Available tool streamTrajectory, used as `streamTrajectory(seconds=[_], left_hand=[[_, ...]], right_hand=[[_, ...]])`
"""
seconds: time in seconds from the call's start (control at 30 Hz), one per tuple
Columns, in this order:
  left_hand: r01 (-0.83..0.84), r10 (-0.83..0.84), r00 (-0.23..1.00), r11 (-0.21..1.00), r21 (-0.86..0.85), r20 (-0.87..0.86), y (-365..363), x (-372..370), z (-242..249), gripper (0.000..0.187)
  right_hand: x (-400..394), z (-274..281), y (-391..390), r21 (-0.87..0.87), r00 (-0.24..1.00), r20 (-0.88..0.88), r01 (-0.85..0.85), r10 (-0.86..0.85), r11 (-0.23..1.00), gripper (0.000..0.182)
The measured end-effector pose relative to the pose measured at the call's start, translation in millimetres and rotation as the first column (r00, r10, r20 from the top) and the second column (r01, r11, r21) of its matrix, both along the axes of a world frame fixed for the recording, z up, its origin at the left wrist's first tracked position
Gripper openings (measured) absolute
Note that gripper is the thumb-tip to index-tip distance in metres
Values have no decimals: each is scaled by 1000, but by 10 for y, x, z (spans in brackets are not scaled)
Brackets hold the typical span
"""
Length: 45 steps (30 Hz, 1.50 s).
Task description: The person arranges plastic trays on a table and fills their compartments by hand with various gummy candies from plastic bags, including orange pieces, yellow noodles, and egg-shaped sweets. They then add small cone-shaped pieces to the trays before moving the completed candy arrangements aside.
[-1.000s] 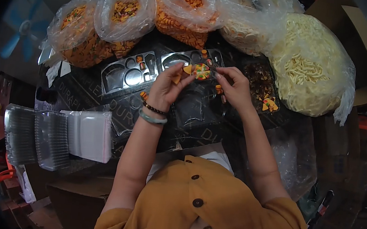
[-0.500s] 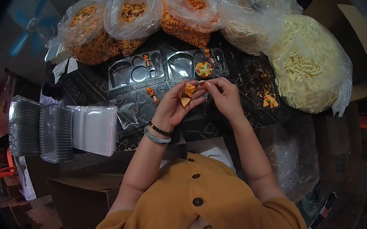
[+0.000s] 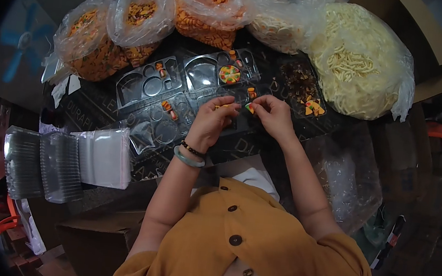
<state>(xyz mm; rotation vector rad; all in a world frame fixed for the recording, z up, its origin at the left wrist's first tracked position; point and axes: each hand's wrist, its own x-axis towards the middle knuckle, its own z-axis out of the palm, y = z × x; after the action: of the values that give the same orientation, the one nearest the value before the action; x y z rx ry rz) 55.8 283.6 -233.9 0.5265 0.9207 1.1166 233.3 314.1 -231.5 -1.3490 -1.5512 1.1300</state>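
My left hand point(image 3: 211, 119) is curled, palm inward, around small pizza-slice pieces point(image 3: 228, 106) that look like gummy candy; the fingers mostly hide them. My right hand point(image 3: 276, 118) pinches one slice point(image 3: 250, 107) with a green and red top, just above a clear tray. Ahead of the hands lie clear compartment trays point(image 3: 123, 90). In the upper right tray a round pizza point(image 3: 229, 74) made of slices fills a round compartment. Small burger- and hot-dog-like pieces point(image 3: 169, 109) sit in small compartments of the trays.
Open plastic bags of orange pieces point(image 3: 208, 25) and a large bag of pale yellow strips point(image 3: 357, 66) line the back. Loose slices point(image 3: 313, 107) lie on the right. Stacked clear trays point(image 3: 59, 166) and plastic sleeves point(image 3: 103, 157) stand at left. A cardboard box point(image 3: 93, 254) is below.
My left hand has turned from palm up to curled over its slices. My right hand has moved slightly away from it with a slice. The camera view has shifted a little.
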Motion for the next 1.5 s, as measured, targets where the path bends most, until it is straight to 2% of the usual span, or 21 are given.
streamTrajectory(seconds=[0.03, 0.07, 0.13, 0.23, 0.37, 0.43, 0.47, 0.53, 0.67, 0.73, 0.87, 0.93, 0.97, 1.03, 1.13, 1.2, 1.27, 1.33, 1.43, 1.47, 1.5], left_hand=[[5, -5, 1000, 1000, -3, 0, -17, 1, 4, 28], [15, -15, 998, 1000, 11, 54, -42, -6, 16, 31], [21, -23, 994, 1000, 23, 103, -68, -10, 40, 35], [52, -56, 993, 998, 35, 109, -105, -24, 71, 43], [60, -65, 993, 997, 55, 96, -121, -14, 59, 49], [78, -84, 993, 994, 74, 86, -117, 9, 70, 49], [95, -99, 994, 991, 97, 34, -123, 19, 90, 50], [112, -111, 994, 987, 118, -18, -138, 23, 102, 50], [137, -123, 987, 980, 146, -101, -143, 32, 55, 50], [146, -117, 980, 972, 184, -162, -138, 51, 71, 50], [125, -71, 959, 975, 183, -274, -132, 61, 36, 43], [86, -35, 952, 984, 156, -305, -100, 28, 28, 38], [101, -43, 911, 988, 120, -410, -83, -5, 38, 33], [112, -55, 858, 990, 82, -510, -49, -13, 25, 28], [93, 11, 805, 985, 144, -593, 18, 26, -132, 19], [181, 249, 602, 883, 433, -759, 65, 95, -176, 12], [230, 264, 539, 868, 441, -800, 110, 172, -145, 12], [288, 278, 477, 847, 447, -834, 137, 223, -121, 12], [393, 340, 325, 800, 453, -882, 175, 284, -144, 13], [392, 332, 324, 806, 444, -886, 180, 286, -160, 11], [388, 324, 321, 812, 435, -890, 189, 278, -170, 9]], right_hand=[[22, -9, -17, 1, 985, 170, -14, 13, 1000, 9], [30, -42, -23, -2, 986, 169, -9, 10, 1000, 9], [-6, -92, -22, 519, 896, 433, -156, -101, 840, 9], [-66, 23, -88, 640, 806, 525, -165, -271, 751, 11], [-104, 149, -147, 617, 871, 472, -215, -137, 757, 9], [-138, 142, -150, 380, 955, 221, -270, 197, 885, 8], [-123, 126, -138, 381, 956, 221, -268, 194, 885, 8], [-100, 81, -118, 56, 961, 45, -275, 273, 960, 7], [-77, 55, -122, 1, 964, 126, -238, 236, 971, 8], [-86, 32, -129, -108, 953, -122, -292, 279, 950, 8], [-1, 74, -86, -113, 950, -150, -291, 274, 950, 8], [54, 126, -47, 62, 957, 198, -226, 210, 972, 9], [63, 117, -30, 62, 958, 197, -224, 208, 973, 9], [77, 77, -5, 333, 856, 485, -368, 177, 868, 13], [76, 42, -2, 310, 898, 389, -340, 207, 888, 14], [96, 125, -3, 249, 886, 423, -315, 189, 916, 12], [91, 224, -10, 187, 873, 456, -282, 171, 941, 11], [66, 286, 35, 82, 751, 633, -305, 186, 949, 11], [-11, 272, 134, 27, 651, 730, -330, 207, 944, 13], [10, 265, 160, 28, 653, 730, -325, 203, 945, 13], [32, 255, 189, 13, 758, 606, -312, 241, 950, 14]])
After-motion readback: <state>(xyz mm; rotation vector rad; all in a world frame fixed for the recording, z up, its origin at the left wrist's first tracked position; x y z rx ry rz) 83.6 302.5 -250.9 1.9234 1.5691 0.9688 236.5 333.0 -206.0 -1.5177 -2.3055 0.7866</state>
